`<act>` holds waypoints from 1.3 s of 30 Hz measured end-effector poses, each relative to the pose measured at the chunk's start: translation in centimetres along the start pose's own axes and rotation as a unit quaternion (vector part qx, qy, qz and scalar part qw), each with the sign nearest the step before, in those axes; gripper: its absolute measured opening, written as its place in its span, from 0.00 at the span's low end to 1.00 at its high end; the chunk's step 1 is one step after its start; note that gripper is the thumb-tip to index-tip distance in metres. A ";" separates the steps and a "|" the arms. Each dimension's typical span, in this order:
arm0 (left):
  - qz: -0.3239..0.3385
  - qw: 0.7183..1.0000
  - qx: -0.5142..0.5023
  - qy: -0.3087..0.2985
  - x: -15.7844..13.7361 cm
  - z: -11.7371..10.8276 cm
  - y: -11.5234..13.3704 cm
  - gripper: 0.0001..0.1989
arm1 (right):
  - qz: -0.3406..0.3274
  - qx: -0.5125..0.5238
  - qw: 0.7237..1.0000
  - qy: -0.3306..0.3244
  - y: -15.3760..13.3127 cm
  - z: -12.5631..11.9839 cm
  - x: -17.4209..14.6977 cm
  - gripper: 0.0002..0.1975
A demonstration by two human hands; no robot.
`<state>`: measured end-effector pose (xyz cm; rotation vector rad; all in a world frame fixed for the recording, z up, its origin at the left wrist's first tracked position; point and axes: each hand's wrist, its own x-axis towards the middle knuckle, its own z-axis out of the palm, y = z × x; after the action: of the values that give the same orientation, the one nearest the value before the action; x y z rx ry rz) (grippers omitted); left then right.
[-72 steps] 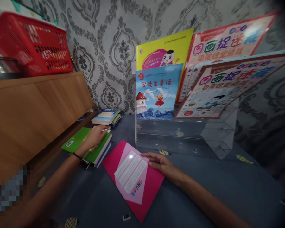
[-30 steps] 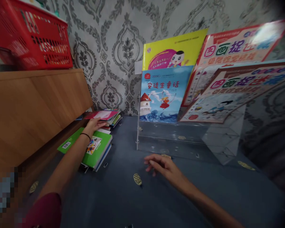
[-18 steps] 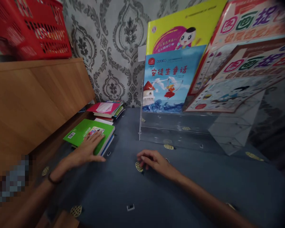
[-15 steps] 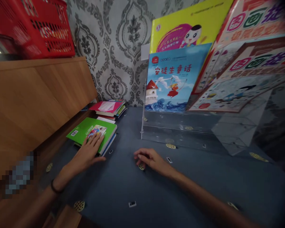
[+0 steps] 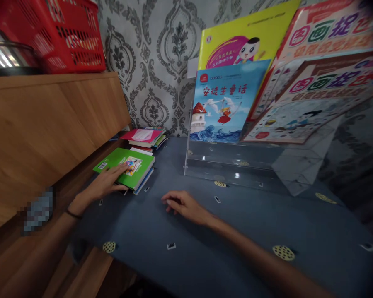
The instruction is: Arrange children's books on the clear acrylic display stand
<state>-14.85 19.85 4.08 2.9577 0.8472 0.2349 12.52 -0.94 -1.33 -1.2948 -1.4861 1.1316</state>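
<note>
My left hand [image 5: 107,182] rests with its fingers stretched over the front left part of a green book [image 5: 136,177]. Its thumb points right, close to the book's near edge. The green book lies flat on top of a blue-edged book [image 5: 145,180], with a barcode and a small colourful picture on its upper face. To the right, my right hand [image 5: 185,205] is loosely curled low over the dark blue tablecloth [image 5: 155,231], thumb near the fingers, and I see nothing in it. Both hands are apart from the book stand.
A clear acrylic stand [image 5: 186,159] holds a blue storybook [image 5: 226,103], a yellow book [image 5: 224,43] and red-and-white picture books [image 5: 307,95]. Behind the green book lies another book pile [image 5: 144,135]. A wooden cabinet [image 5: 56,111] at left carries a red basket [image 5: 77,41] and a metal pot [image 5: 10,56].
My left hand has slid back toward the green book's left front edge, uncovering more of the cover picture. My right hand stays curled, slightly further left in view. The camera view has shifted.
</note>
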 end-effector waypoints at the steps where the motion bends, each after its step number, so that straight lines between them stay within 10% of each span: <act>1: -0.021 1.000 -0.006 -0.013 0.2 -0.5 -0.9 0.43 | -0.011 -0.001 1.000 0.000 -0.1 0.2 0.6 0.11; 8: -0.184 0.975 -0.125 0.030 0.6 -2.8 -5.3 0.39 | 0.014 0.133 0.989 0.054 -0.4 3.1 7.5 0.22; 17: -0.276 0.957 -0.024 0.083 -0.8 0.5 -5.3 0.32 | 0.048 0.168 0.981 0.081 -0.6 5.3 9.0 0.17; 30: -0.121 0.971 0.168 0.117 -4.7 3.8 5.8 0.43 | 0.086 0.061 0.984 0.144 0.3 3.4 5.5 0.08; 39: -0.069 0.988 0.126 0.056 -3.3 3.0 4.4 0.40 | 0.074 -0.007 0.966 0.248 -1.9 3.7 5.2 0.07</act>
<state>-14.80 14.37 1.10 3.1220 1.1724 0.3099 7.90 3.79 -0.20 -1.5805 -1.0409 0.8058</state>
